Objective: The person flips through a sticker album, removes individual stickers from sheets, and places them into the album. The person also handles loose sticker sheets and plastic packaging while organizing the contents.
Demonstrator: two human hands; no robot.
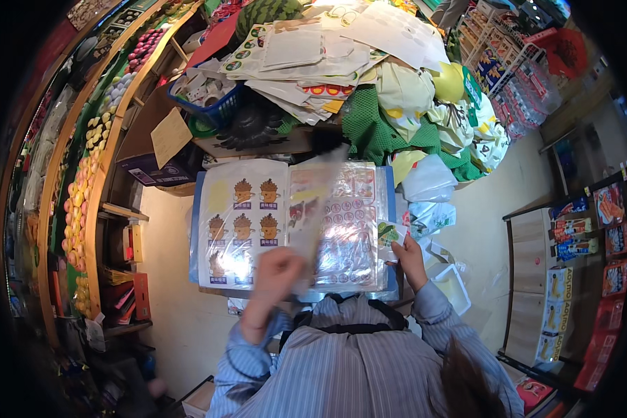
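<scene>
A blue-covered folder of clear plastic sleeves (194, 235) lies spread before me. Durian-character stickers (243, 225) fill its left-hand sheet; on the right are sheets of round red-printed stickers (345, 214), partly washed out by glare. My left hand (279, 269) is closed at the lower edge of a raised sleeve page (321, 209), which is motion-blurred and stands over the middle of the folder. At the folder's right edge my right hand (411, 258) pinches a small white sheet with green print (389, 237) between thumb and fingers.
Beyond the folder, sticker sheets (303, 52) are piled near a blue basket (214, 107) of labels and rolls. Wrapped fruit (405, 89) rests on green mesh padding (366, 125). Fruit shelves (78, 209) line the left; a snack rack (569, 230) stands right. Below it sits a white tub (452, 287).
</scene>
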